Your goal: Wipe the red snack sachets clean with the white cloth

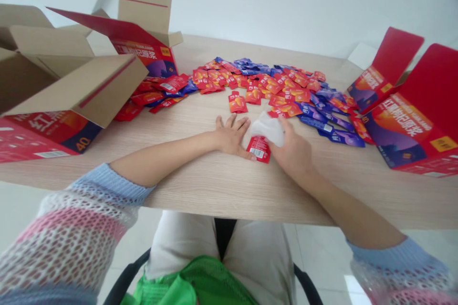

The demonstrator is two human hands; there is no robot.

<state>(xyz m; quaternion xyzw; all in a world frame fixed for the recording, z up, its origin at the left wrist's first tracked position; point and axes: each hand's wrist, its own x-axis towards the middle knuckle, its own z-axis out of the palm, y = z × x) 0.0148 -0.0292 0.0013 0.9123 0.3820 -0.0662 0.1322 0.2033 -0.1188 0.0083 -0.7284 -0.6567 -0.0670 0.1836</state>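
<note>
A red sachet (pixel 260 150) with a white barcode label lies flat on the table in front of me. My left hand (pixel 232 137) rests on the tabletop with its fingers spread, the thumb touching the sachet's lower left edge. Bunched in my right hand (pixel 294 151) is a white tissue (pixel 269 128), pressed onto the upper part of the same sachet and covering it. Just beyond my hands, a single red sachet (pixel 237 102) lies on the wood, close to a wide spread of red and purple sachets (pixel 282 86).
Open cardboard boxes stand on both sides: a large one (pixel 39 128) at near left, another (pixel 146 54) behind it, and two at right, one nearer (pixel 408 128) and one farther (pixel 368 88). More sachets (pixel 171 86) pile by the left boxes. The table's front edge (pixel 229 214) runs above my lap.
</note>
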